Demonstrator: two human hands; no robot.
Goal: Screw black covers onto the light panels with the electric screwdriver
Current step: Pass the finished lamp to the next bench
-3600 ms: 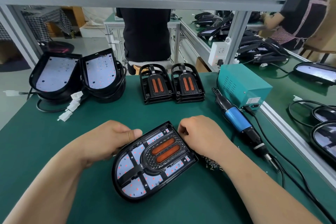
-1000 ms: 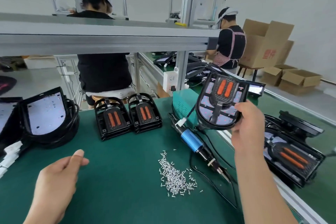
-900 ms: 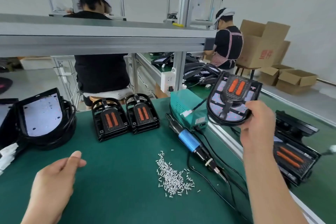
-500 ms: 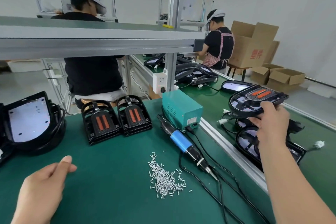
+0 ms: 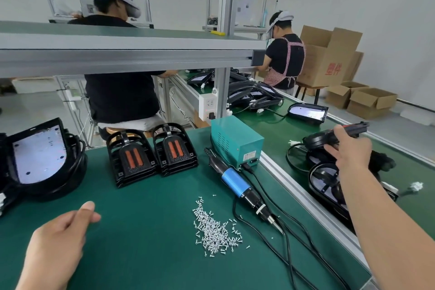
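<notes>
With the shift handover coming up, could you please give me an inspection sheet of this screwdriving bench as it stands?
Surface: green mat covers the bench.
Job's things: two stacks of black covers at the back; uncovered light panels at left; electric screwdriver lying down; screw pile near its tip.
Clutter: a few stray screws around the pile.
Hands: left hand open, holding nothing; right hand grips an assembled panel over the conveyor.
Cables: screwdriver cable loops across the mat; teal power box behind.
Surroundings: two people at other benches; cardboard boxes.
</notes>
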